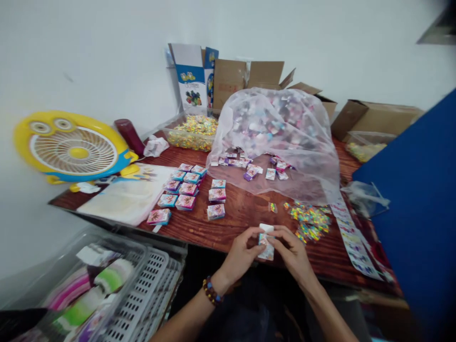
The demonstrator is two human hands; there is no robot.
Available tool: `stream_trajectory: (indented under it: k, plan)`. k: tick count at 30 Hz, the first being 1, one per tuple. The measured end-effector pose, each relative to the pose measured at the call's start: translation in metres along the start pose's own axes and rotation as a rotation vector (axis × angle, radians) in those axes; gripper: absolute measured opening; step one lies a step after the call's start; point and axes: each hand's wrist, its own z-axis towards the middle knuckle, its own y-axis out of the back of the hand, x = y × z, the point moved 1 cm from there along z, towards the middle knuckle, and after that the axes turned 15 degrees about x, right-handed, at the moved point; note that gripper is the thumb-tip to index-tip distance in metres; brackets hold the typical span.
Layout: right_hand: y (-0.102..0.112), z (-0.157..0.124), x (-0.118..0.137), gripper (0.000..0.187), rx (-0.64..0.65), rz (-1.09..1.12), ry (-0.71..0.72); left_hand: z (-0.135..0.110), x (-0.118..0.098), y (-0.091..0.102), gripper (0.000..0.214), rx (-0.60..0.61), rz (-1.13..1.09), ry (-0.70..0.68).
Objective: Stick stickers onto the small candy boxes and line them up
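Small printed box (pixel 265 248) is held just above the front edge of the desk (pixel 242 213), near 6 o'clock on its surface. It is pinched between the left hand (pixel 240 251) and the right hand (pixel 290 251), whose fingers are curled and pressed in from either side. A white piece (pixel 266 228) is seen at the box's upper end, but whether it is a flap or a separate slip cannot be told. By this two-handed grip, the box appears to be steadied off the wood, with its printed face turned up toward the head camera. A beaded bracelet (pixel 212 290) is worn on the left wrist. At about 10 o'clock from the hands, similar boxes (pixel 185 187) are laid flat in tidy ranks, seemingly kept apart from the loose stock. At 12 o'clock, a clear plastic bag (pixel 274 137) bulges with packets, and loose packets (pixel 249 167) are scattered along its lower edge. A heap of small multicoloured pieces (pixel 309 221) lies at 2 o'clock, within easy reach of the right hand, and a long printed strip (pixel 352 242) runs along the desk at 3 o'clock. A white plastic crate (pixel 142 294) stands at 8 o'clock, below the desk's edge.
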Motion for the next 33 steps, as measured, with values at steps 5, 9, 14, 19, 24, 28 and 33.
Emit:
stream_trajectory:
  k: [5, 9, 14, 19, 24, 28, 33]
  plan:
    - [0.006, 0.0, 0.013, 0.019, 0.039, 0.107, -0.026, 0.0, -0.013, -0.004, 0.025, 0.061, 0.006, 0.038]
    - [0.017, 0.002, 0.023, 0.017, 0.066, 0.083, -0.031, -0.001, -0.022, -0.011, 0.027, 0.055, 0.021, 0.077]
    - [0.028, 0.008, 0.032, 0.021, 0.178, 0.179, -0.139, -0.003, -0.023, -0.015, 0.025, 0.016, 0.062, 0.062]
    - [0.032, 0.009, 0.038, 0.022, 0.247, 0.318, -0.282, -0.005, -0.022, -0.013, 0.025, 0.037, 0.076, 0.062]
    - [0.033, 0.006, 0.036, 0.02, 0.254, 0.263, -0.262, -0.004, -0.023, -0.015, 0.024, 0.054, 0.083, 0.052]
    - [0.033, 0.004, 0.034, 0.017, 0.256, 0.134, -0.201, -0.005, -0.022, -0.015, 0.023, 0.047, 0.106, 0.061]
    - [0.031, 0.003, 0.031, 0.019, 0.238, 0.033, -0.164, -0.005, -0.021, -0.011, 0.024, 0.056, 0.156, 0.081]
